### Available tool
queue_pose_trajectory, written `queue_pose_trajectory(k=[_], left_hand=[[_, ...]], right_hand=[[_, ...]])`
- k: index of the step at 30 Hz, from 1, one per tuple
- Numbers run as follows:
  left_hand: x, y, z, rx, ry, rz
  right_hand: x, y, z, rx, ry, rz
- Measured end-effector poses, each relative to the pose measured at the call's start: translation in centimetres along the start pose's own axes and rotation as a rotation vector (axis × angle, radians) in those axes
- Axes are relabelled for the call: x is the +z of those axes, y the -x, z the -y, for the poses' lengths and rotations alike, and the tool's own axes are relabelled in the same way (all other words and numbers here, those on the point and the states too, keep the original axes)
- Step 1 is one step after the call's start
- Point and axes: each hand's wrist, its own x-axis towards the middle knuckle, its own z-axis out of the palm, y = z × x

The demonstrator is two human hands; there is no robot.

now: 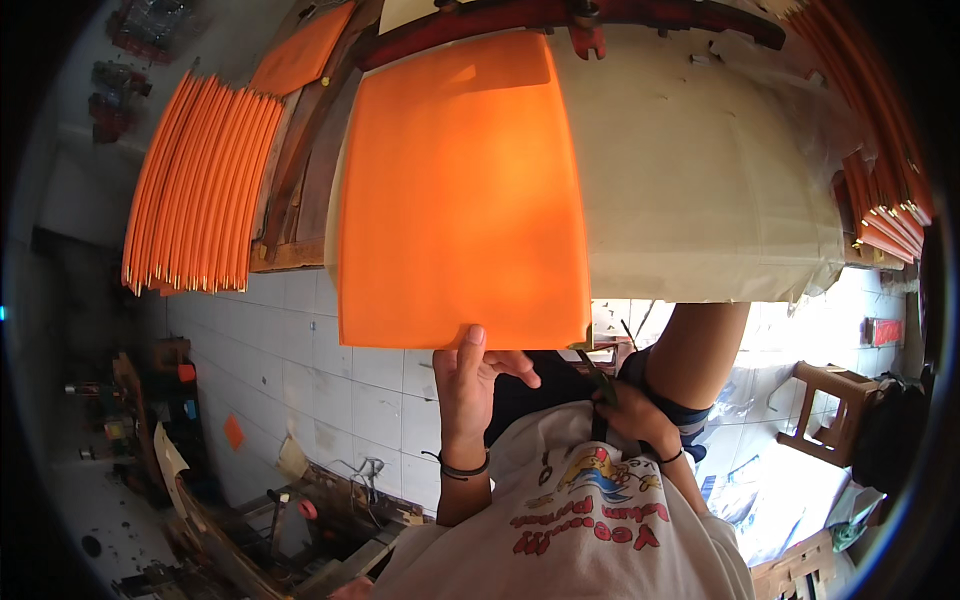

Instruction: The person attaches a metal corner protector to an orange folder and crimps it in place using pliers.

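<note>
Orange sheet (462, 190) lies flat on the paper-covered worktop (700, 180), its near edge pinched by the left hand's (468, 385) fingers to steady it; the right hand (630, 415), closed around scissors (598, 378), waits near the body.

A white T-shirt (600, 530) with a colourful print — red letters, blue and yellow figure — and a dark wristband (464, 468) on each wrist.

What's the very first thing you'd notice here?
A big bright orange sheet fills the middle, pinched at its bottom edge by the left hand over a cream-covered table. More orange sheets stand in a fanned stack at the upper left. The right hand holds something dark near the shirt.
</note>
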Motion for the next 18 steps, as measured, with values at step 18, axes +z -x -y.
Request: queue_pose_trajectory(k=[18], left_hand=[[2.7, 2.7, 4.2, 0.155, -0.068, -0.190]], right_hand=[[0.1, -0.4, 0.0, -0.060, 0.015, -0.007]])
